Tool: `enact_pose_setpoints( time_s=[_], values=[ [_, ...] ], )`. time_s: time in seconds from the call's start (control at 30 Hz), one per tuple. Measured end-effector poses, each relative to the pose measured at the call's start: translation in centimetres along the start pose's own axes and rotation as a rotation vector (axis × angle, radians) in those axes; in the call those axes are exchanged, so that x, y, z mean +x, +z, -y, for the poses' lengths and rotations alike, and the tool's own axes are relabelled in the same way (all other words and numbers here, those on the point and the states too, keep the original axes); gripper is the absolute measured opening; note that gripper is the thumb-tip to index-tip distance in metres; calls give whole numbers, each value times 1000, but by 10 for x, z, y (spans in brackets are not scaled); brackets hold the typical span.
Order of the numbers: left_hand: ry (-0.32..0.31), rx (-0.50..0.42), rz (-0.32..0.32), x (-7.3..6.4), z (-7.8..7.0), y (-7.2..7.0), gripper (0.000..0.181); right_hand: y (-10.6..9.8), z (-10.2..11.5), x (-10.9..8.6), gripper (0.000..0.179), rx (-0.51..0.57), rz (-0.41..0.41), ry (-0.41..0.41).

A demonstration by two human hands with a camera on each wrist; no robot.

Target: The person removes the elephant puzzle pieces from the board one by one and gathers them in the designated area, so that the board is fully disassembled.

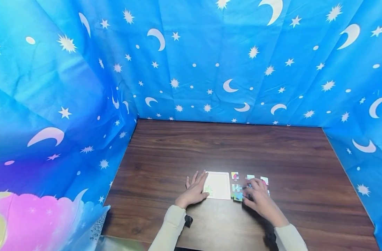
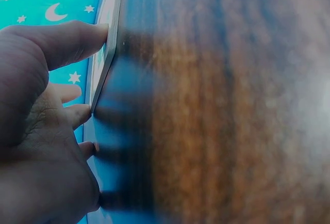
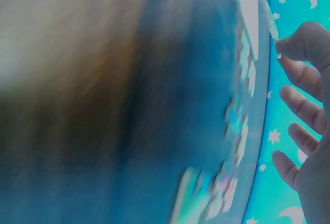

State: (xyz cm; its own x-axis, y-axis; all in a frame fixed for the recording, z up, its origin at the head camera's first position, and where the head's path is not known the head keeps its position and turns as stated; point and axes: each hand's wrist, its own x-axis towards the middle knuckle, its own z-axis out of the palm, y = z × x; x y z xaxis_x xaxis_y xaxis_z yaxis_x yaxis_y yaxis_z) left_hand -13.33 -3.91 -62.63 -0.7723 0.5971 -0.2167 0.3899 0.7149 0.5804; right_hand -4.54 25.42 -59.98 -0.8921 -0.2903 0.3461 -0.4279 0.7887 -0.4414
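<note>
A white square puzzle tray (image 1: 220, 184) lies on the table, with a pale green jigsaw piece (image 1: 208, 190) in its near left corner. My left hand (image 1: 195, 190) rests spread along the tray's left side, fingers apart. In the left wrist view its thumb (image 2: 82, 38) touches the tray's edge. To the right of the tray, my right hand (image 1: 258, 197) pinches a thin puzzle piece (image 3: 271, 21) between thumb and forefinger, its other fingers loose. In the head view this appears to be the green-blue piece (image 1: 237, 197).
Several loose puzzle pieces lie right of the tray, among them a yellow-and-pink piece (image 1: 235, 175) and a light blue piece (image 1: 236, 188). Some are partly hidden under the right hand. A blue star-and-moon curtain (image 1: 206, 76) stands behind the brown wooden table (image 1: 178, 146).
</note>
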Motion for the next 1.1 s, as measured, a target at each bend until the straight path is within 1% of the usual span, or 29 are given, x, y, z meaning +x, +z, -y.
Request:
enact_pose_setpoints(
  time_s=[0.17, 0.37, 0.57, 0.7, 0.87, 1.0, 1.1],
  values=[
    [-16, 10, 11, 1, -1, -3, 87, -9, -9, -16, 21, -13, 29, 58],
    [-21, 0, 7, -2, 2, -3, 88, -14, -11, -25, 25, -9, 42, 75],
    [-19, 8, 4, 0, 6, -1, 88, -15, -15, -33, 27, -24, 59, 100],
    [-11, -8, 0, 1, 6, -2, 88, -14, -17, -38, 29, -33, 41, 90],
    [-7, -11, -3, 2, 6, -1, 88, -9, -16, -41, 24, -38, -31, 97],
    [-9, 0, 4, 2, 5, 0, 88, -3, -11, -35, 18, -31, -74, 102],
    [-10, -6, 9, 1, 2, 1, 88, 4, -6, -26, 17, -34, -88, 79]
  ],
)
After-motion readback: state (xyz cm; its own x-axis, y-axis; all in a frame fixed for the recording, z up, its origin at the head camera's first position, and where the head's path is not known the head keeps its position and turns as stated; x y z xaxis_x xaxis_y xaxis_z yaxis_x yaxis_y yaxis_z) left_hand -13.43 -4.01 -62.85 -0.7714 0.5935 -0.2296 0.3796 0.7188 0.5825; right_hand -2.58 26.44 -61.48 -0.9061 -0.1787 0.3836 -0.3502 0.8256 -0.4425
